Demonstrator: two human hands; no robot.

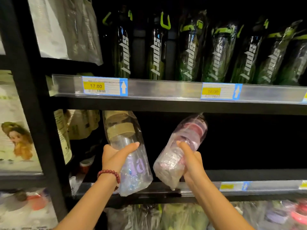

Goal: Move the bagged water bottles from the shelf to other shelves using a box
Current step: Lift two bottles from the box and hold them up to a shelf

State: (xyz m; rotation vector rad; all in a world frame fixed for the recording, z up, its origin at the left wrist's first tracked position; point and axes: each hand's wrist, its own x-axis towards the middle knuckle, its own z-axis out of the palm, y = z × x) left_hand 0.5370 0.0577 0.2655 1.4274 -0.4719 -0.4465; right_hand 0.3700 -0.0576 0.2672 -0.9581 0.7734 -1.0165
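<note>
- Bottom edge, nearest the camera: bagged goods on the lowest shelf are blurred and cut off by the frame; their type cannot be determined.
- Left hand: fingers and thumb wrap the middle of a bagged clear bottle with a tan cap and tan band. A red bead bracelet sits on the wrist.
- The bottle stands nearly upright, cap tilted slightly left. Its base extends below the hand, in front of the middle shelf rail. Purple lettering shows below the thumb; only "a" is legible, the rest is covered by the hand and bag creases.
- Right hand: it grips the lower half of a bagged pink-capped bottle. The thumb lies along the bottle's front; the fingers are hidden behind it.
- This bottle tilts, cap up and to the right, base down and left of the hand, with the bag end touching or just above the rail; which one cannot be told.
- The two bottles are near each other, not touching.
- Middle shelf behind the bottles: dark, contents not discernible.
- Rail label: blurred, unreadable.
- Upper shelf rail: price tag reads "17.00"; second tag reads "18.00".
- Upper shelf: dark green bottles marked "sport", several bagged.
</note>
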